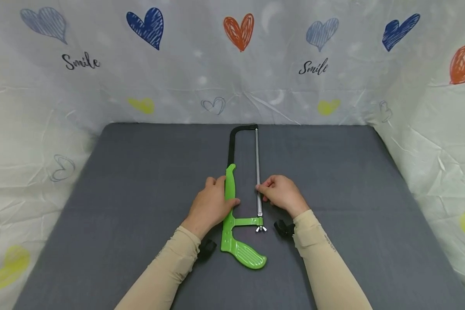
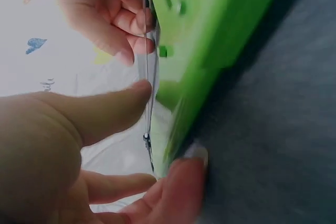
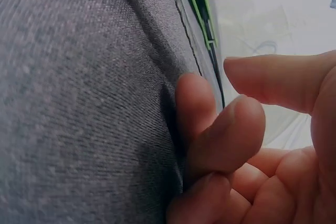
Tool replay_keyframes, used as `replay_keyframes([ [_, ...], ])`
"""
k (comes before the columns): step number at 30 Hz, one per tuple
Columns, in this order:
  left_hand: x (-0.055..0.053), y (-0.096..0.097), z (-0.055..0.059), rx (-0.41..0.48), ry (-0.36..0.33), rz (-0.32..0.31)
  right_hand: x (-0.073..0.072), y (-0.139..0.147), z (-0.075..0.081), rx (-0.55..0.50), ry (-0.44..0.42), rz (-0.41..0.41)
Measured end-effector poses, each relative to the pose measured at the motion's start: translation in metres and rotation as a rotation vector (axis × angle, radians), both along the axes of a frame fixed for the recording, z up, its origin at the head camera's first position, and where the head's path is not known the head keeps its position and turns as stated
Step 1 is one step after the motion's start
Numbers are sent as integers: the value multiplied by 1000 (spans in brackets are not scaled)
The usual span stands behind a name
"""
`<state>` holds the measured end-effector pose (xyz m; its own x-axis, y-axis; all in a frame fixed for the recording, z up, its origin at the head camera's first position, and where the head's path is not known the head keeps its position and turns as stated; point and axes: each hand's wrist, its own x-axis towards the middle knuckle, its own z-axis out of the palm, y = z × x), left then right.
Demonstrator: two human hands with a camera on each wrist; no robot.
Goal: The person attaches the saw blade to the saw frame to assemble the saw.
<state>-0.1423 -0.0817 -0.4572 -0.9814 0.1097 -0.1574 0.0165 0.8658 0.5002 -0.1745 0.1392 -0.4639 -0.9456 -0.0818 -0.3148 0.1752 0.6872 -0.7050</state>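
Observation:
A hacksaw [image 1: 229, 232] lies on the grey table, with a green handle, black frame and narrow silver blade [image 1: 257, 168]. My left hand [image 1: 210, 207] holds the green part of the frame, fingers along its left edge and thumb over it. In the left wrist view, those fingertips [image 2: 191, 174] meet the frame's lower edge at the cloth. My right hand [image 1: 282, 192] is at the blade's lower half, thumb tip over it. The right wrist view has a gap between its thumb [image 3: 262, 77] and loosely bent fingers. A wing nut [image 1: 261, 229] sits at the blade's near end.
A dark grey cloth [image 1: 147, 172] covers the table. Behind and beside it hangs a white curtain [image 1: 193, 73] printed with hearts. Black wrist-worn devices sit at my left wrist [image 1: 207, 249] and right wrist [image 1: 283, 228].

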Motion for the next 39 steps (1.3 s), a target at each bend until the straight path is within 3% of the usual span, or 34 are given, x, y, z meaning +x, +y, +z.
replay_keyframes([
  [7, 23, -16, -5, 90, -1, -6, 7, 0, 1, 16, 43, 12],
  [10, 26, -17, -6, 124, -12, -23, 20, 5, -3, 2, 53, 65],
  [14, 30, -20, -8, 142, -31, -34, 41, 17, -8, -89, 2, 157],
  [21, 24, -26, -5, 121, -77, -81, 59, 25, -14, -184, 0, 238],
  [30, 15, -19, 10, -72, -143, -188, 63, 12, -21, -49, 71, 268],
  [39, 14, -5, 19, -101, -154, -191, 72, 16, -12, 2, 86, 255],
])
